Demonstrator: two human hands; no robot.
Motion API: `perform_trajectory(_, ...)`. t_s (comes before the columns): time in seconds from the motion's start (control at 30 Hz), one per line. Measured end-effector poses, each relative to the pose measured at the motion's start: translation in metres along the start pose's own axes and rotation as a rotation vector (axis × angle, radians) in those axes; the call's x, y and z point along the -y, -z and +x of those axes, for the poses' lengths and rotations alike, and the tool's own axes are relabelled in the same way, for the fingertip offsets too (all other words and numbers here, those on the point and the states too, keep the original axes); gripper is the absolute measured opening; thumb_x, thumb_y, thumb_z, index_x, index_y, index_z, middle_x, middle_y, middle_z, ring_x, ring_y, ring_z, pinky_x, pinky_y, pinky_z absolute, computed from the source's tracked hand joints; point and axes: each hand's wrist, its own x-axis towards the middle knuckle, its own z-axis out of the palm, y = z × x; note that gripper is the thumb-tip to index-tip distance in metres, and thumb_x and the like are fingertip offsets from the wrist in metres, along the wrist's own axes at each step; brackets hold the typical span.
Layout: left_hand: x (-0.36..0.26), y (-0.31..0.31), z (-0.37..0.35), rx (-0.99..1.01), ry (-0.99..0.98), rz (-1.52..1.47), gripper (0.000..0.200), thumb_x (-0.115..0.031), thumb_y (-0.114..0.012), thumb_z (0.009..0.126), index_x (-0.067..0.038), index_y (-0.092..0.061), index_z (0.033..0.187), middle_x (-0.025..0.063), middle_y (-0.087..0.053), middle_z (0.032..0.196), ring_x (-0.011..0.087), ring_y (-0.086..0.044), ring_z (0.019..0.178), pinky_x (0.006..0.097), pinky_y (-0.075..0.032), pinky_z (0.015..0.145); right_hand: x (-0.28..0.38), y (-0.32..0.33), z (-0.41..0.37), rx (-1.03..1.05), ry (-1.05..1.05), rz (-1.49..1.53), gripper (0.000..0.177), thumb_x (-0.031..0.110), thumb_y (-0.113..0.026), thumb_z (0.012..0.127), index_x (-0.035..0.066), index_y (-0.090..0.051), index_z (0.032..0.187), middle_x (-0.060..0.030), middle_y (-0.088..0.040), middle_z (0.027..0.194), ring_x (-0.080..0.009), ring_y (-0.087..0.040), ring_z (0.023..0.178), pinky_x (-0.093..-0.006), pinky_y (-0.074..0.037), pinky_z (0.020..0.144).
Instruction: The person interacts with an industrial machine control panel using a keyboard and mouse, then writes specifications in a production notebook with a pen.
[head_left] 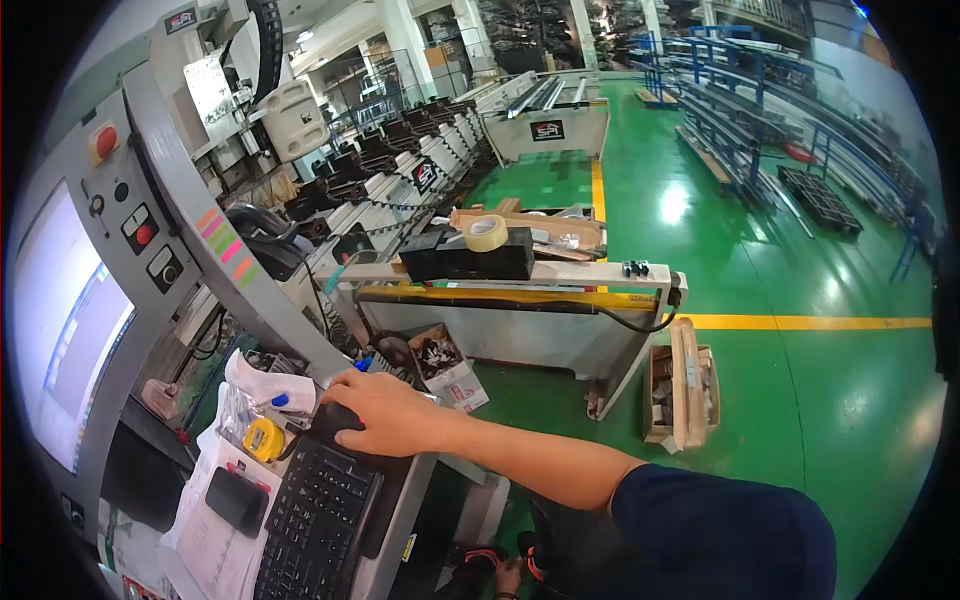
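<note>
My right hand (pixel 390 412) reaches in from the right and rests palm down over a dark computer mouse (pixel 333 424), fingers curved round it and thumb on the near side. Most of the mouse is hidden. Directly beside it lies a black keyboard (pixel 318 525). A yellow tape measure (pixel 264 439) and a black phone-like object (pixel 237 501) lie left of the keyboard, on and near papers (pixel 205 560). At the bottom edge, low down between dark shoes, a small part of my left hand (pixel 508 577) shows; its fingers are too small to read.
A control panel with a lit screen (pixel 70 320) and red buttons stands at the left. Beyond the desk is a long machine with a roll of tape (pixel 486 233) on its black box. Cardboard boxes (pixel 440 365) stand on the green floor; racks of metal bars (pixel 760 120) fill the right background.
</note>
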Motion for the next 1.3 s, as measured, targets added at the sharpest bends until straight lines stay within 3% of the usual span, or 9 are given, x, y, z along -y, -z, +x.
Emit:
perform_trajectory(0.1, 0.029, 0.002, 0.045, -0.103, 0.359, -0.072, 0.047, -0.038, -0.081, 0.099, -0.002, -0.076, 0.128, 0.0073, -0.08, 0.11, 0.0173, -0.072, 0.097, 0.0345, -0.058, 0.085, 0.005, 0.004, 0.001, 0.041, -0.03, 0.013, 0.054, 0.032, -0.077, 0.089, 0.002, -0.066, 0.134, -0.0206, -0.064, 0.133, -0.0414, -0.062, 0.125, -0.0495, -0.05, 0.108)
perform_trajectory(0.3, 0.034, 0.005, 0.041, -0.097, 0.173, 0.076, 0.046, -0.037, -0.08, 0.099, -0.003, -0.076, 0.129, 0.0106, -0.08, 0.111, 0.0197, -0.075, 0.101, 0.0373, -0.06, 0.081, 0.004, 0.005, 0.001, 0.044, -0.02, 0.003, 0.053, 0.033, -0.074, 0.094, 0.005, -0.064, 0.138, -0.0175, -0.06, 0.138, -0.0344, -0.068, 0.105, -0.0475, -0.052, 0.102)
perform_trajectory(0.47, 0.027, 0.007, 0.03, -0.051, 0.224, -0.055, 0.047, -0.037, -0.078, 0.101, -0.003, -0.074, 0.133, 0.0107, -0.08, 0.117, 0.022, -0.076, 0.106, 0.0391, -0.061, 0.086, 0.003, 0.003, 0.001, 0.032, -0.023, -0.007, 0.053, 0.034, -0.074, 0.094, 0.005, -0.065, 0.138, -0.0179, -0.06, 0.139, -0.0354, -0.068, 0.107, -0.0477, -0.052, 0.102)
perform_trajectory(0.57, 0.014, 0.008, 0.024, -0.025, 0.288, -0.077, 0.049, -0.037, -0.076, 0.102, -0.002, -0.071, 0.137, 0.01, -0.079, 0.121, 0.0233, -0.076, 0.108, 0.0415, -0.061, 0.088, 0.007, 0.005, 0.0, 0.035, -0.044, 0.014, 0.053, 0.035, -0.077, 0.092, 0.004, -0.067, 0.134, -0.0196, -0.063, 0.135, -0.0409, -0.062, 0.125, -0.0488, -0.05, 0.108)
perform_trajectory(0.8, 0.021, 0.006, 0.032, -0.025, 0.312, -0.119, 0.05, -0.036, -0.075, 0.104, -0.002, -0.068, 0.139, 0.0083, -0.077, 0.125, 0.0238, -0.076, 0.109, 0.0438, -0.062, 0.088, 0.007, 0.005, 0.002, 0.043, -0.047, 0.015, 0.052, 0.034, -0.077, 0.092, 0.005, -0.067, 0.134, -0.0193, -0.063, 0.134, -0.041, -0.063, 0.124, -0.0497, -0.049, 0.108)
perform_trajectory(0.9, 0.034, -0.001, 0.024, -0.037, -0.031, 0.09, 0.063, -0.048, -0.071, 0.105, -0.002, -0.063, 0.147, 0.0202, -0.066, 0.144, 0.039, -0.061, 0.133, 0.0551, -0.05, 0.111, 0.008, 0.004, 0.001, 0.042, -0.052, 0.006, 0.052, 0.034, -0.076, 0.092, 0.005, -0.067, 0.133, -0.0194, -0.063, 0.133, -0.0414, -0.063, 0.123, -0.05, -0.05, 0.107)
perform_trajectory(1.1, 0.04, -0.005, 0.029, 0.003, -0.087, -0.073, 0.064, -0.048, -0.071, 0.104, -0.004, -0.062, 0.15, 0.0199, -0.064, 0.147, 0.0396, -0.058, 0.137, 0.0562, -0.048, 0.113, 0.007, 0.003, 0.001, 0.033, -0.034, 0.002, 0.051, 0.034, -0.076, 0.093, 0.005, -0.066, 0.134, -0.0197, -0.063, 0.133, -0.0416, -0.062, 0.123, -0.0497, -0.049, 0.107)
perform_trajectory(1.2, 0.032, 0.004, 0.04, -0.05, 0.27, -0.035, 0.05, -0.037, -0.076, 0.103, -0.003, -0.069, 0.138, 0.0077, -0.078, 0.121, 0.0228, -0.077, 0.105, 0.0431, -0.063, 0.084, 0.008, 0.004, 0.001, 0.038, -0.048, 0.008, 0.052, 0.034, -0.077, 0.093, 0.004, -0.066, 0.134, -0.0199, -0.063, 0.133, -0.0416, -0.062, 0.123, -0.0496, -0.049, 0.107)
perform_trajectory(1.3, 0.033, 0.005, 0.038, -0.027, 0.243, -0.06, 0.049, -0.038, -0.078, 0.102, -0.004, -0.07, 0.137, 0.0068, -0.079, 0.115, 0.0222, -0.078, 0.099, 0.0424, -0.062, 0.079, 0.007, 0.003, 0.0, 0.025, -0.034, 0.007, 0.052, 0.034, -0.077, 0.093, 0.004, -0.066, 0.134, -0.02, -0.063, 0.132, -0.0416, -0.063, 0.122, -0.0496, -0.05, 0.107)
